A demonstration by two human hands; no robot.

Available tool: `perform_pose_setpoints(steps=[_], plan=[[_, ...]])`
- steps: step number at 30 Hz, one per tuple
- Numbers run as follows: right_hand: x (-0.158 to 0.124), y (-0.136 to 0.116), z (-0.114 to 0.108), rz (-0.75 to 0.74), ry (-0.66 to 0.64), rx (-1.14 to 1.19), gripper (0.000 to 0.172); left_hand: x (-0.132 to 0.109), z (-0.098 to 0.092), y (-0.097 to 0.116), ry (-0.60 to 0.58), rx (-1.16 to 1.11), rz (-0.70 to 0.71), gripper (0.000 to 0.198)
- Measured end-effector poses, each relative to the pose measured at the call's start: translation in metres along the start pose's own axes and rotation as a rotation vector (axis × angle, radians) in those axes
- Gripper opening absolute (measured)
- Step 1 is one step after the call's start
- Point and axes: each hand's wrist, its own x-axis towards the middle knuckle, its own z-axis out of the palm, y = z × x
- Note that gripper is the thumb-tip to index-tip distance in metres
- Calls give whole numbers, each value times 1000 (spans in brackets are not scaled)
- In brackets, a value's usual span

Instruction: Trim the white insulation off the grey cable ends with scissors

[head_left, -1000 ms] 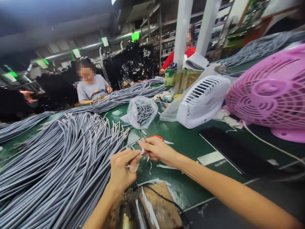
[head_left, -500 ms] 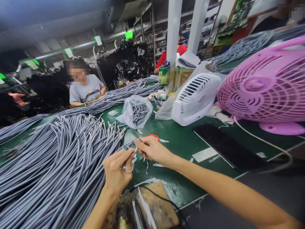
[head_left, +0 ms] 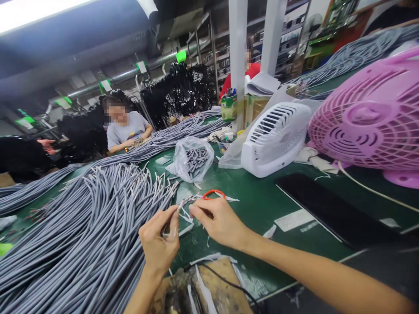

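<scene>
My left hand (head_left: 159,237) is closed, with thumb and forefinger pinching a cable end (head_left: 181,204) whose thin whitish and pinkish tip sticks up. Just to its right, my right hand (head_left: 222,220) has its fingertips pressed together; what they hold, if anything, is too small to make out. A small gap separates the two hands. Loose white strips lie behind and below the fingertips. Beyond my right hand rests an orange-red handle loop (head_left: 213,193), partly hidden. A large bundle of grey cables (head_left: 108,226) spreads along the left, its pale stripped ends near my left hand.
A clear plastic bag (head_left: 193,159) of short grey pieces stands ahead. To the right are a white fan (head_left: 276,139), a pink fan (head_left: 366,117) and a black phone-like slab (head_left: 327,207). A stained block (head_left: 219,283) with a black cord sits at the near edge. Co-workers sit beyond.
My fingertips were together and have moved apart, the right hand shifting slightly right. The view has tilted a little, so the surroundings sit lower and further right.
</scene>
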Motion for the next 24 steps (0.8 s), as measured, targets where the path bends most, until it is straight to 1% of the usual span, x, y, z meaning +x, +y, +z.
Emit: perform_pose_setpoints(steps=[5, 11, 15, 19, 22, 24], plan=[[-5, 0, 5, -18, -8, -60, 35, -2, 2, 1, -3, 7, 8, 13], [-5, -1, 6, -36, 0, -67, 34, -1, 7, 2, 7, 17, 18, 12], [-6, 0, 6, -3, 36, -85, 37, -1, 6, 3, 26, 10, 9, 11], [-6, 0, 7, -32, 17, -86, 37, -1, 6, 3, 20, -17, 3, 11], [-5, -1, 6, -49, 84, -113, 35, -1, 6, 2, 19, -47, -30, 12], [-5, -2, 6, -70, 153, -103, 31, -1, 7, 3, -9, -81, -68, 12]])
